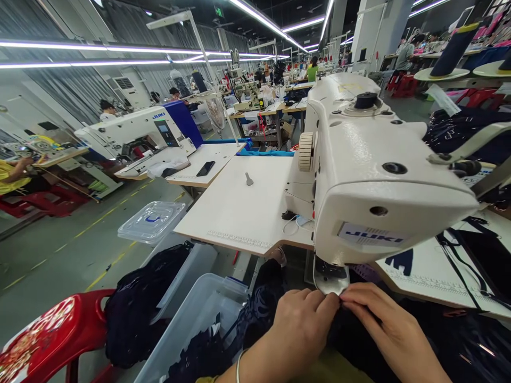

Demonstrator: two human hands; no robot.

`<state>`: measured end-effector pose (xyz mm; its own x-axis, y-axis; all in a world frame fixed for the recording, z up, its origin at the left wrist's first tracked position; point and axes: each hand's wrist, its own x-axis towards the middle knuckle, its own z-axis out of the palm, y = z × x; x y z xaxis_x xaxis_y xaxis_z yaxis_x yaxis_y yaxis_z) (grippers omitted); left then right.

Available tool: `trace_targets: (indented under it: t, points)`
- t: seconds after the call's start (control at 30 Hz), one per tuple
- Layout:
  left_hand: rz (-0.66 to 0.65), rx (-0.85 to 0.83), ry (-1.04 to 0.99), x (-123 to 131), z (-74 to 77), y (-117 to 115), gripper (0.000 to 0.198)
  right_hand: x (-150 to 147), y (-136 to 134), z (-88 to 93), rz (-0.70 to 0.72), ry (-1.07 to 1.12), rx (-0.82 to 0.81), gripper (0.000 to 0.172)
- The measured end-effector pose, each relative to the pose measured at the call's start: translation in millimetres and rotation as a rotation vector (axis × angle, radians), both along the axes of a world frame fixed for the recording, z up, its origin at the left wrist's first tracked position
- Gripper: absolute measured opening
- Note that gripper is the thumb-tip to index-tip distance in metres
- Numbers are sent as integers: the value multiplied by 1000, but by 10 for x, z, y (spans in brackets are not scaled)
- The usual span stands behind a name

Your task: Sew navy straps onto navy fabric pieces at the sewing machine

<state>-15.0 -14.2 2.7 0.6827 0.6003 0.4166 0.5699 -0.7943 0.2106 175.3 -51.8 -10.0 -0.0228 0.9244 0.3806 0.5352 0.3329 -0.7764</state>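
Note:
My left hand (297,324), a bangle on its wrist, is closed with thumb and finger pinched. Opposite it, my right hand (385,319) also pinches, and the fingertips of both hands nearly meet. Between and below them hangs dark fabric (342,329), which both hands seem to grip at its edge; the fingers hide most of that edge. Just beyond the fingertips is the rounded metal end (329,284) of the machine's sewing bed. Above it stands the head of a white JUKI sewing machine (395,207). The needle area is hard to make out.
The white tabletop (239,207) bears a small flat metal piece (249,180). Lower left are a clear plastic bin (187,314) with dark cloth pieces, and a red stool (67,335). Straps and a dark flat device (487,260) lie at right. A phone (206,168) rests on the neighbouring table.

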Motion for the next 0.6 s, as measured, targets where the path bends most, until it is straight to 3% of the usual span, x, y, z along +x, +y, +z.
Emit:
trace_targets:
  t: [0.13,0.2,0.3,0.43,0.6]
  points:
    - [8,3,-88,61,-20,-25,16,-65,21,25,-239,67,-12,13]
    - [-6,13,-127,63,-31,-27,17,-69,15,49,-251,78,-24,14]
    - [-34,4,-156,25,-27,-8,15,0,-20,57,-150,-1,5,14]
    - [-29,-36,-108,-23,-12,11,16,149,-86,-9,95,-261,26,39]
    - [-81,-213,-9,-20,-44,-12,19,161,-145,5,231,-434,3,24]
